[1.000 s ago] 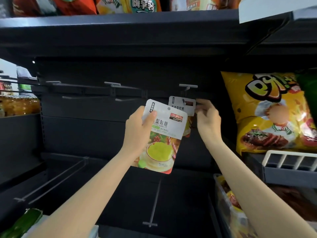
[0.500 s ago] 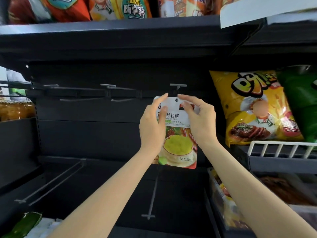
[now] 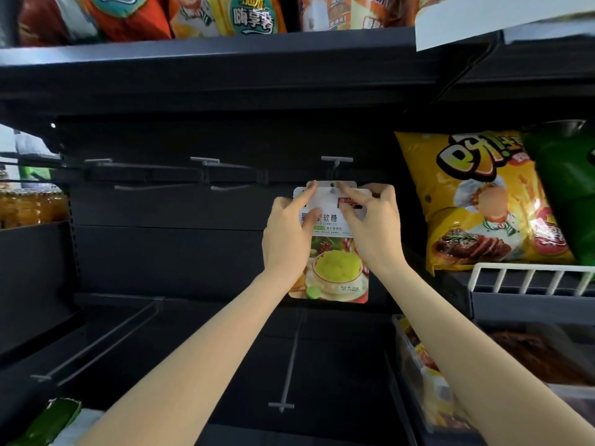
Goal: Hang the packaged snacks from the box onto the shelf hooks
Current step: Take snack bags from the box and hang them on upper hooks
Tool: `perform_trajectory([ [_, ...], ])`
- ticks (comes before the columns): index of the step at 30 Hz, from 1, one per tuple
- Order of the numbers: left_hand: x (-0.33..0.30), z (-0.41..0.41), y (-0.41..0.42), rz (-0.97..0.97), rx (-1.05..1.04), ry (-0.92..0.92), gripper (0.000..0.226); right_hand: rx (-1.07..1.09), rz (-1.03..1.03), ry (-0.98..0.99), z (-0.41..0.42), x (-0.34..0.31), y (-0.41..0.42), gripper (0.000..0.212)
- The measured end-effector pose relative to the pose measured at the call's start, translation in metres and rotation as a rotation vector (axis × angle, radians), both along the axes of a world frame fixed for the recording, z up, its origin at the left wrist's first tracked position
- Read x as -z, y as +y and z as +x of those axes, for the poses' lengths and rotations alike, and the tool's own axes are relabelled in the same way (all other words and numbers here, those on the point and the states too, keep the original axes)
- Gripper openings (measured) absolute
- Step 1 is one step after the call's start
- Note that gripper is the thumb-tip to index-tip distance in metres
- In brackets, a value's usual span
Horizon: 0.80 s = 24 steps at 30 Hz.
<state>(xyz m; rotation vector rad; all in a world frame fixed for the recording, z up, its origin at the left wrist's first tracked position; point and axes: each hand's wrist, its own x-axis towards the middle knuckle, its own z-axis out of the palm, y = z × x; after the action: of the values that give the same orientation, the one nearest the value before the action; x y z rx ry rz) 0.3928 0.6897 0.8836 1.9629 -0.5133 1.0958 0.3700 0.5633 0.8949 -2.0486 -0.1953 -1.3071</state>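
White-topped pouch: one snack packet (image 3: 331,252) — pale header with dark printed characters and a small red label, green-yellow dessert pictured below, flat and upright.
Place: against the dark back panel, its hang hole at the tip of the middle hook (image 3: 335,175).
Left hand (image 3: 289,233): grip pinching the packet's upper left edge.
Right hand (image 3: 370,220): fingertips pinching the header — just beside the hole.
Hooks: three on the rail.
Chip bags: one yellow (image 3: 483,204), one green (image 3: 566,188), at right.

Surfaces: mostly matt metal, glossy plastic.
Matt black metal shelf panel (image 3: 167,252); glossy white-and-green plastic snack pouch (image 3: 335,268); shiny yellow foil-like chip bag (image 3: 476,201).
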Motion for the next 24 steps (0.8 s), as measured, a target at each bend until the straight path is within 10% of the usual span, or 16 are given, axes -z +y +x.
perform_trajectory([
  [24, -0.041, 0.12, -0.034, 0.236, 0.024, 0.453, 0.065, 0.115, -0.417, 0.554, 0.126, -0.02, -0.028, 0.081],
])
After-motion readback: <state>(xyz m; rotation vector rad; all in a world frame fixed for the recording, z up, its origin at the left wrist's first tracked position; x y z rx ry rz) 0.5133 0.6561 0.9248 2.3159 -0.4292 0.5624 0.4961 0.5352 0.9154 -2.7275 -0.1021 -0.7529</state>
